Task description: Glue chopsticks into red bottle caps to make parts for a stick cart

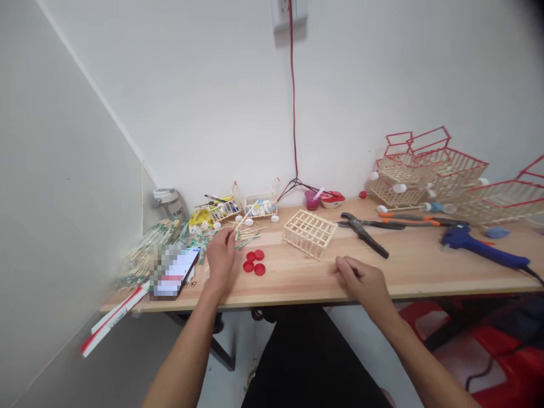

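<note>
**Worktop (297, 279) crammed with sticks, caps and tools**

Far left, a phone (172, 272) with a blurred-out screen lies by a heap of thin wooden sticks (151, 252), probably kept there for easy reach. Left hand (221, 255) is nearly closed, pinching one loose stick (245, 216) in its fingertips, just above the worktop. Four red bottle caps (254, 262) sit grouped just beside it, likely so they don't roll off, then a small stick cage (309, 233). Right hand (361, 280) rests half open near the front edge, nothing in it that I can see. Pliers (363, 233) and a blue glue gun (480, 246) look parked away from the loose bits, with red-topped stick baskets (429, 170) behind them.
</note>
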### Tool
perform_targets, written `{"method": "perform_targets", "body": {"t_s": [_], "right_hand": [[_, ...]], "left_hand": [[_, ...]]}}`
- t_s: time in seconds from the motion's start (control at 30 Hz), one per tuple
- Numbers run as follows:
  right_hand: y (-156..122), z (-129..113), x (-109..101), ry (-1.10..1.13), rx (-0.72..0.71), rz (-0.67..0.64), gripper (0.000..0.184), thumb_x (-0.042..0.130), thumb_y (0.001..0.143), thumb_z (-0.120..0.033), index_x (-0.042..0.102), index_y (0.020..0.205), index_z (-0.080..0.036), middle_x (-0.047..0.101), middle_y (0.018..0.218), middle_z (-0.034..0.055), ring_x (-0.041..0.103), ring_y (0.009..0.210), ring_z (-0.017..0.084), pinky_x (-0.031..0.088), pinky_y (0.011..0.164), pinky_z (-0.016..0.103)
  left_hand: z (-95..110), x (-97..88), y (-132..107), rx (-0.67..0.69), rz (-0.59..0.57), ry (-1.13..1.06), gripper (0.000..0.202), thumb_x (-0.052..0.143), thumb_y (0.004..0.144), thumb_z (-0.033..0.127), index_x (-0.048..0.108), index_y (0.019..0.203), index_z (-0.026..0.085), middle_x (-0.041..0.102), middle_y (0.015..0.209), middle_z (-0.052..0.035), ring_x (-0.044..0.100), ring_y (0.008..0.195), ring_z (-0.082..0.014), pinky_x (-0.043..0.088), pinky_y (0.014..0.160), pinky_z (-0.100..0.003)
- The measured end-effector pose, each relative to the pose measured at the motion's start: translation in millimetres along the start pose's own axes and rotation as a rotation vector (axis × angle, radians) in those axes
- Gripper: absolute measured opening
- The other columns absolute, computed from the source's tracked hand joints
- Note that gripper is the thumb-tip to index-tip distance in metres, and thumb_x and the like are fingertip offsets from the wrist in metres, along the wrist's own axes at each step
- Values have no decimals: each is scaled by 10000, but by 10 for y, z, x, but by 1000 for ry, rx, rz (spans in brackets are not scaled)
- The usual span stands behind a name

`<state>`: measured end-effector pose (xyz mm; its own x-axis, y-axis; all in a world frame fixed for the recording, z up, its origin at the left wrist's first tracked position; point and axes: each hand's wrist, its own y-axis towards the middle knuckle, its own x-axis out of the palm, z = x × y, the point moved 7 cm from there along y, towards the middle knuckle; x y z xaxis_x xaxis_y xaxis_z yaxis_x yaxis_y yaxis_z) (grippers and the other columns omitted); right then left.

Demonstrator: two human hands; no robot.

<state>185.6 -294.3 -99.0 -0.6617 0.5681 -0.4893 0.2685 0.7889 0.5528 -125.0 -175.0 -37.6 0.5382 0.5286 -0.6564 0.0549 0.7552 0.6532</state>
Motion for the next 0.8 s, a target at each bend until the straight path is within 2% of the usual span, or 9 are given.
{"method": "perform_targets", "body": {"t_s": [0.07, 0.13, 0.23, 0.3, 0.4, 0.5, 0.63, 0.8], "right_hand": [[123, 66, -174, 61, 84, 69, 419, 458, 913, -484, 638, 666, -196, 478, 490, -31, 481, 488, 123, 377, 520, 252], [342, 95, -370, 110, 117, 135, 409, 458, 911, -500, 638, 695, -203, 468, 502, -31, 463, 496, 124, 368, 528, 263], [835, 79, -575, 167, 47, 184, 391, 443, 919, -496, 599, 695, -217, 472, 529, -23, 442, 508, 128, 349, 533, 279], [1197, 78, -597, 176, -18, 187, 366, 459, 913, -476, 579, 681, -220, 484, 554, -14, 453, 538, 134, 351, 555, 287], [1643, 137, -455, 195, -55, 140, 319, 492, 889, -440, 577, 680, -214, 525, 606, -5, 485, 593, 140, 359, 587, 289], [1867, 221, -235, 237, -74, 52, 282, 509, 872, -415, 620, 731, -196, 582, 672, 4, 509, 644, 140, 365, 612, 283], [1875, 350, -58, 310, -96, -42, 311, 498, 877, -423, 656, 762, -181, 634, 725, 13, 542, 691, 140, 388, 650, 273], [1802, 428, 8, 343, -87, -176, 296, 541, 850, -436, 670, 779, -180, 667, 769, 22, 574, 730, 149, 403, 659, 273]], "left_hand": [[205, 34, -16, -11, -59, -228, 265, 434, 932, 333, 649, 944, 179, 659, 786, -9, 580, 708, -149, 410, 675, -252], [455, 89, -21, 1, -129, -355, 248, 460, 918, 336, 654, 910, 182, 632, 729, 11, 548, 653, -132, 385, 635, -240], [791, 169, 1, 6, -188, -394, 251, 470, 916, 339, 655, 856, 179, 606, 683, 23, 523, 622, -120, 351, 604, -234], [985, 235, 16, 23, -220, -403, 236, 465, 918, 308, 654, 861, 178, 629, 723, 15, 548, 664, -123, 362, 629, -230], [1220, 342, 6, 58, -255, -404, 207, 444, 923, 254, 638, 910, 183, 657, 796, 2, 574, 717, -133, 377, 663, -233], [1367, 464, -36, 58, -287, -380, 206, 420, 923, 216, 619, 974, 197, 661, 828, -8, 588, 756, -151, 382, 681, -247], [1444, 624, -50, 21, -322, -320, 193, 438, 924, 257, 616, 984, 211, 659, 775, -2, 590, 702, -156, 364, 626, -251], [1526, 731, 43, 54, -299, -268, 189, 446, 930, 276, 620, 966, 213, 650, 750, 2, 593, 683, -148, 360, 609, -246]]}}
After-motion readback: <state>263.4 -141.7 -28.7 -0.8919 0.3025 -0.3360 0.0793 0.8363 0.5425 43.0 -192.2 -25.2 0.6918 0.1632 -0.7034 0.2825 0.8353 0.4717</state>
